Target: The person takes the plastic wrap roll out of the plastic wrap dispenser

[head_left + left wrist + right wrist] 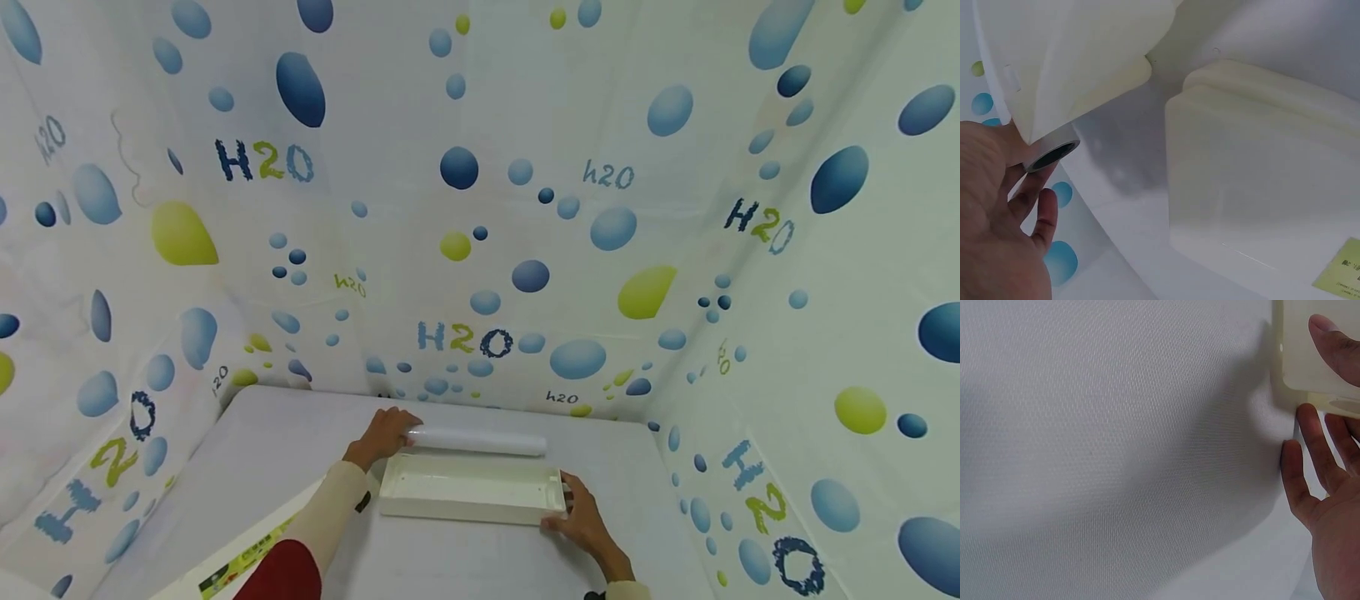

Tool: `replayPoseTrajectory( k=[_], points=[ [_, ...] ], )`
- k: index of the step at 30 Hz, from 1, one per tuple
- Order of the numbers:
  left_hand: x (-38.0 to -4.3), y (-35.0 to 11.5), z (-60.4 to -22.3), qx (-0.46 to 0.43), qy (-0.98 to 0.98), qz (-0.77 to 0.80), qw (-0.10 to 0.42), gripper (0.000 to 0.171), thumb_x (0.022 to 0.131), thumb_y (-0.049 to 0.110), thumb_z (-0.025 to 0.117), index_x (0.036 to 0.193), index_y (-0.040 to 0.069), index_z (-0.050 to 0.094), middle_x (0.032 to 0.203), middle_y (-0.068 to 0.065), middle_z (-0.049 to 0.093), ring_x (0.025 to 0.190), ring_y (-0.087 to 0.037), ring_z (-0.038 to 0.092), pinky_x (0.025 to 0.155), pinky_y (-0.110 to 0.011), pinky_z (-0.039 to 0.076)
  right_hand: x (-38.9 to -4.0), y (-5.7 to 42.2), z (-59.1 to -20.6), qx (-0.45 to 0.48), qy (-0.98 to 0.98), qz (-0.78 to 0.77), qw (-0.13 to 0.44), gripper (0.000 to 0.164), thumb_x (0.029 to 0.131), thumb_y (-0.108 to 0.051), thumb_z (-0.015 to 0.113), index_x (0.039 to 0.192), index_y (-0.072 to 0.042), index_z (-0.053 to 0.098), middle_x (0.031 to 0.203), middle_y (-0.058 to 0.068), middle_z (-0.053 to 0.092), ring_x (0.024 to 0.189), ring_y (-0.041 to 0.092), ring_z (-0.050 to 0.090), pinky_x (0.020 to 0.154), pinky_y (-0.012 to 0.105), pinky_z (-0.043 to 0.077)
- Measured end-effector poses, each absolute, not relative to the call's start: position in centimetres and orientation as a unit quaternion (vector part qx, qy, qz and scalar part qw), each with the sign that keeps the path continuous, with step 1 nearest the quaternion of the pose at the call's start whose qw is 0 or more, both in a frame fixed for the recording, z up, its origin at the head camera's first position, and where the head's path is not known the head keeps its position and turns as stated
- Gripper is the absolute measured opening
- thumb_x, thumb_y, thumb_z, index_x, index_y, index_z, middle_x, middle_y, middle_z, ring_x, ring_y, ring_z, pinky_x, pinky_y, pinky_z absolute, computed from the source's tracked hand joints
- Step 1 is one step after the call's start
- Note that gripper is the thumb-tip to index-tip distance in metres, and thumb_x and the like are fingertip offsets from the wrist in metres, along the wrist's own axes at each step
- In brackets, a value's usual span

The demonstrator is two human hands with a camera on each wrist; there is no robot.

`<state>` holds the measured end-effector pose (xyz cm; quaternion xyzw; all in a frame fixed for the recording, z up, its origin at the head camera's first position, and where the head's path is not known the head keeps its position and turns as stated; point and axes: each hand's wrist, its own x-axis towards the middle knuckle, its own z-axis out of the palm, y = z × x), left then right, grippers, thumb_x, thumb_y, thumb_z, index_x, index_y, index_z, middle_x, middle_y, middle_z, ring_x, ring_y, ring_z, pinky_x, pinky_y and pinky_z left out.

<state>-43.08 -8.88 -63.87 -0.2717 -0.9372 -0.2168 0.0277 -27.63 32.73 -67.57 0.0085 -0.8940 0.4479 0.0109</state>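
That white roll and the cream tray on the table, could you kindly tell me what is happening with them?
A person works at a white table inside a bubble-patterned enclosure. The left hand grips one end of a white roll lying along the far side of a long cream tray. The right hand holds the tray's right end, thumb over the rim and fingers against the outer wall. The tray sits flat on the table and the roll looks to lie just outside it.

The head view looks forward and down over the table (247,467); both wrist views sit close (nearly touching), sharing the cream tray (471,490) near its far edge.
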Motion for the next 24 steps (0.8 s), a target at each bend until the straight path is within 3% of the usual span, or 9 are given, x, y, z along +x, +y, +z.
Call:
replayPoseTrajectory(
  k=[9, 13, 20, 24],
  points=[
    [-42.87, -8.55, -63.40, -0.228, -0.947, -0.222, -0.044, 0.039, 0.094, 0.009, 0.083, 0.133, 0.005, 0.076, 0.124, -0.016, 0.077, 0.112, -0.035, 0.066, 0.109, -0.058, 0.042, -27.68, 32.74, -67.46, 0.011, -0.892, 0.452, 0.009, 0.101, 0.074, -0.011, 0.101, 0.156, 0.009, 0.046, 0.149, 0.028, 0.062, 0.118, 0.037, 0.070, 0.085, 0.029, 0.054],
    [-42.52, -8.47, -63.10, -0.226, -0.948, -0.219, -0.043, 0.040, 0.093, 0.008, 0.084, 0.132, 0.005, 0.076, 0.127, -0.018, 0.076, 0.117, -0.039, 0.067, 0.112, -0.063, 0.043, -27.58, 32.67, -67.53, 0.020, -0.894, 0.447, 0.016, 0.100, 0.074, -0.013, 0.102, 0.155, 0.009, 0.047, 0.148, 0.029, 0.062, 0.116, 0.035, 0.070, 0.083, 0.028, 0.054],
    [-42.35, -8.31, -63.03, -0.227, -0.947, -0.224, -0.039, 0.041, 0.092, 0.004, 0.085, 0.131, 0.004, 0.076, 0.130, -0.020, 0.076, 0.122, -0.043, 0.067, 0.113, -0.066, 0.042, -27.35, 32.56, -67.21, 0.021, -0.896, 0.444, 0.013, 0.098, 0.075, -0.008, 0.101, 0.155, 0.010, 0.046, 0.148, 0.030, 0.061, 0.117, 0.039, 0.070, 0.085, 0.039, 0.057],
    [-42.67, -8.14, -63.30, -0.223, -0.946, -0.230, -0.041, 0.041, 0.091, 0.004, 0.085, 0.131, 0.004, 0.076, 0.131, -0.020, 0.076, 0.124, -0.044, 0.067, 0.115, -0.067, 0.042, -27.35, 32.79, -67.44, 0.047, -0.903, 0.426, 0.031, 0.097, 0.077, -0.014, 0.100, 0.153, 0.011, 0.046, 0.145, 0.033, 0.061, 0.114, 0.040, 0.070, 0.082, 0.033, 0.056]
  ],
)
